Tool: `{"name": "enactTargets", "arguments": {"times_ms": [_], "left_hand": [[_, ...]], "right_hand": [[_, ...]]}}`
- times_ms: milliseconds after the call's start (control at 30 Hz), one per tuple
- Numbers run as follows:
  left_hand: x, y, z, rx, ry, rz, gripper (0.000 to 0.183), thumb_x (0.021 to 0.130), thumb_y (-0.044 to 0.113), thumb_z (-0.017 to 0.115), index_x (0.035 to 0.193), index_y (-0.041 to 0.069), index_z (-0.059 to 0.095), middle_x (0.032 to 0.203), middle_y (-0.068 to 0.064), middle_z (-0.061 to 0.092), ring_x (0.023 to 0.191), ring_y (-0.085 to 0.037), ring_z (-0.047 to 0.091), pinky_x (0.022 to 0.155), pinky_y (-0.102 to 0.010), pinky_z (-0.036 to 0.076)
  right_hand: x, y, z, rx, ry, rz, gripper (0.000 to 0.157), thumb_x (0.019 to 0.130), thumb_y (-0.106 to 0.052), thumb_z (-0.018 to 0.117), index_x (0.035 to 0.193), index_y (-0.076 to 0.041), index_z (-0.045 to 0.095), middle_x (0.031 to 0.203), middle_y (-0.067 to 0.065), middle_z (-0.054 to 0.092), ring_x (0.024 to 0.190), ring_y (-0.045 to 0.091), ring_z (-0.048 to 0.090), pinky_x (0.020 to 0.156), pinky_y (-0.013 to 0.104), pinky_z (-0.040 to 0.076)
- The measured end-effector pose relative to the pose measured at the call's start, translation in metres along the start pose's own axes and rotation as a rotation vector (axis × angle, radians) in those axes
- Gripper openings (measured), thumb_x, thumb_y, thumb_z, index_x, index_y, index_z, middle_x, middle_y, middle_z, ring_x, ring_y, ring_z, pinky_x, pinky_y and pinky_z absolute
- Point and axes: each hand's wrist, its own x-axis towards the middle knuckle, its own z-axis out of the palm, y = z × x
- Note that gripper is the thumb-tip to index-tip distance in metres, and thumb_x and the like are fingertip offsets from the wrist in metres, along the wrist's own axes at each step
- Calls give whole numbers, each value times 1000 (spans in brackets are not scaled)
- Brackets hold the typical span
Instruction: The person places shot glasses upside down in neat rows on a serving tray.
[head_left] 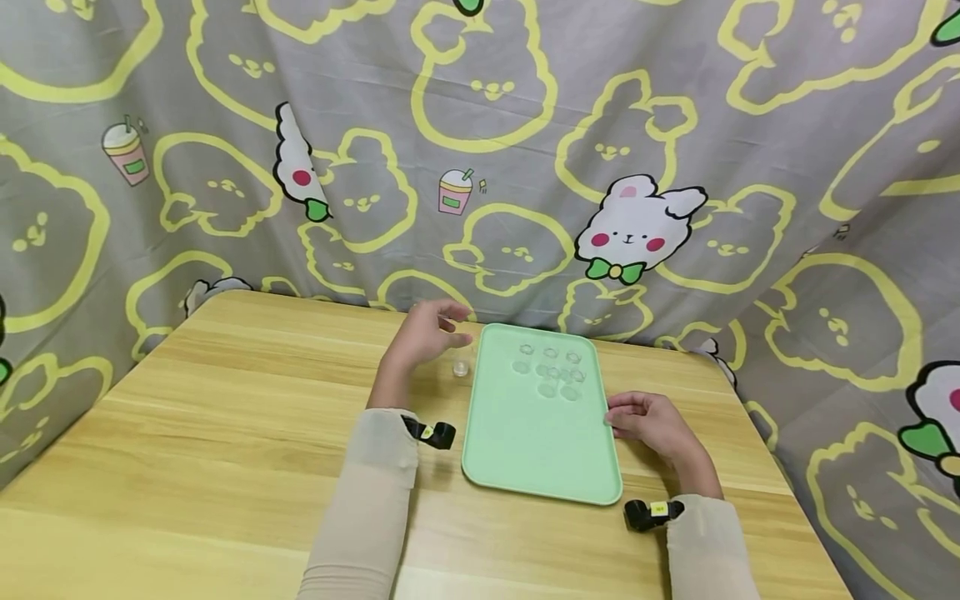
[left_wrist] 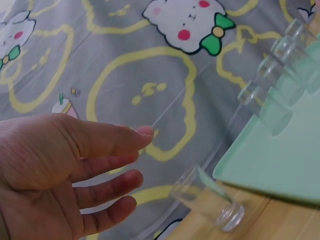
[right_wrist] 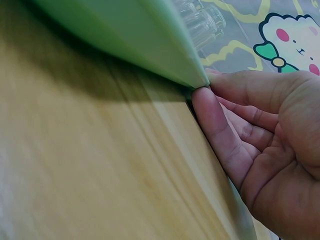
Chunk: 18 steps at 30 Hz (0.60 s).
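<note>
My left hand [head_left: 426, 335] is just left of the tray's far end, its fingers relaxed and apart with nothing between them. Near its fingertips a small clear shot glass [left_wrist: 231, 218] stands upright on the table, beside the tray's left edge. A light green rectangular tray [head_left: 536, 450] lies on the table, with several clear shot glasses [head_left: 548, 389] standing grouped on its far half. At the tray's right edge, my right hand [head_left: 654, 423] pinches the rim between thumb and index finger [right_wrist: 210, 110], as the right wrist view shows. The other right fingers are partly hidden behind the thumb.
A wooden table [head_left: 247, 400] extends on both sides of the tray and in front of it. Behind it hangs a grey curtain [head_left: 360, 108] with yellow cartoon outlines, close to the tray's far edge. A small black camera sits on each wrist.
</note>
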Motion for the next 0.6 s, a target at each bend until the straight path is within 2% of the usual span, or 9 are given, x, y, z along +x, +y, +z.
{"name": "enactTargets", "arguments": {"times_ms": [233, 400, 600], "left_hand": [[-3, -10, -8, 73, -39, -54, 45, 87, 9, 82, 130, 10, 67, 130, -14, 65, 117, -36, 63, 97, -45, 52], [-2, -21, -9, 129, -133, -96, 57, 86, 11, 84, 137, 8, 62, 133, -15, 63, 120, -36, 61, 101, -47, 50], [-1, -33, 0, 200, -221, -123, 65, 84, 14, 86, 142, 8, 58, 137, -16, 61, 122, -36, 59, 106, -48, 46]], "right_hand": [[0, 1, -1, -1, -4, 1, 35, 97, -5, 69, 126, 13, 59, 101, 12, 71, 90, 18, 71, 80, 32, 61], [1, 1, -2, 3, -7, 3, 35, 97, -4, 69, 126, 13, 59, 101, 11, 71, 90, 17, 71, 80, 32, 61], [0, 0, -1, 3, -7, 3, 34, 97, -4, 69, 125, 13, 59, 100, 11, 70, 90, 16, 71, 80, 32, 61]]}}
